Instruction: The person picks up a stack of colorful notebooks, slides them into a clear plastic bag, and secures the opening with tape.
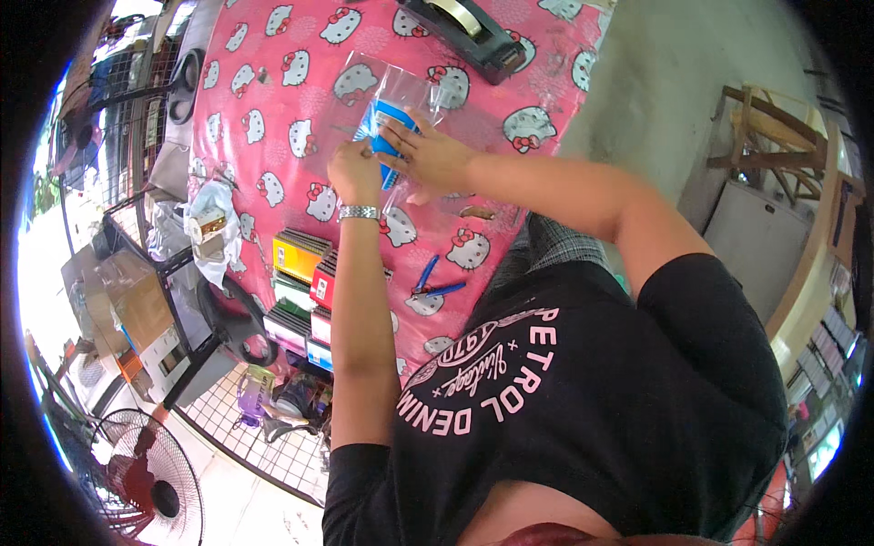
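A small blue spiral-edged notebook (390, 111) lies within a clear plastic bag (360, 68) on the pink table. My right hand (432, 159) rests over the notebook, its fingers stretched across the cover and its thumb apart. Beside it, my left hand (353, 171), with a metal-banded watch (359, 212) on the wrist, is closed at the left edge of the bag. Its fingertips are partly hidden, and it seems to pinch the plastic.
Stacked small notebooks (300, 255) in several colours stand left of my left forearm. Blue pens (442, 289) lie near my body. A black tape dispenser (482, 45) sits at the far edge. White plastic bag (214, 227) hangs at the left; a fan (150, 482) stands lower left.
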Available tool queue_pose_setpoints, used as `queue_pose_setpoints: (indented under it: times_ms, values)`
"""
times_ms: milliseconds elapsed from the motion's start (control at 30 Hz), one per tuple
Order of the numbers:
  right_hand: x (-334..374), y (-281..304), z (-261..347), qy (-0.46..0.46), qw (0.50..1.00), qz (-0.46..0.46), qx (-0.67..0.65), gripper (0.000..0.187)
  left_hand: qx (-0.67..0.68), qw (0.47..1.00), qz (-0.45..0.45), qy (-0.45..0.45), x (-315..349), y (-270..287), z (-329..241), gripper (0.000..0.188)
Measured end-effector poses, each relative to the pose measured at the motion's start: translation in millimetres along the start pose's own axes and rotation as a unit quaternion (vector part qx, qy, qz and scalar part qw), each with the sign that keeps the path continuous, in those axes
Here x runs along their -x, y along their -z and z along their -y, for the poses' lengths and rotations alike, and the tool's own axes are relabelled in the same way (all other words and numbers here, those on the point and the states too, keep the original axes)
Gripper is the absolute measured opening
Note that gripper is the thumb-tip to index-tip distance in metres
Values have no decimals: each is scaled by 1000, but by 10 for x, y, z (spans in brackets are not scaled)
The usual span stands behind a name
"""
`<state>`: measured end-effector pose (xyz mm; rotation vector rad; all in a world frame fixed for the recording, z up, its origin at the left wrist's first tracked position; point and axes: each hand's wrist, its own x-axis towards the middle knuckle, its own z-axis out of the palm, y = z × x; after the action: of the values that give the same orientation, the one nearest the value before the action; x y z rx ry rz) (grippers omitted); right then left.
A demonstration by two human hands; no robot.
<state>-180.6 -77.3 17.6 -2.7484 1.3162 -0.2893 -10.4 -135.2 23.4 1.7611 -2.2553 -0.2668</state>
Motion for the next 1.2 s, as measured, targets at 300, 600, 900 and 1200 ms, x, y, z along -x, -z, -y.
queue_pose_setpoints:
  times_ms: [300,600,900,1200]
  values:
    - [69,316,-235,-16,993,-35,-114,64,-169,978,120,25,80,-10,-306,24]
    - [806,506,-1577,-452,792,-128,-389,25,-206,972,108,-26,281,-233,-353,45]
    - [1311,92,-1109,-464,392,-183,-773,6,-189,969,160,-25,459,-224,-310,67]
    - [-391,372,-753,-81,746,129,-648,13,-124,986,104,27,529,-256,-453,56]
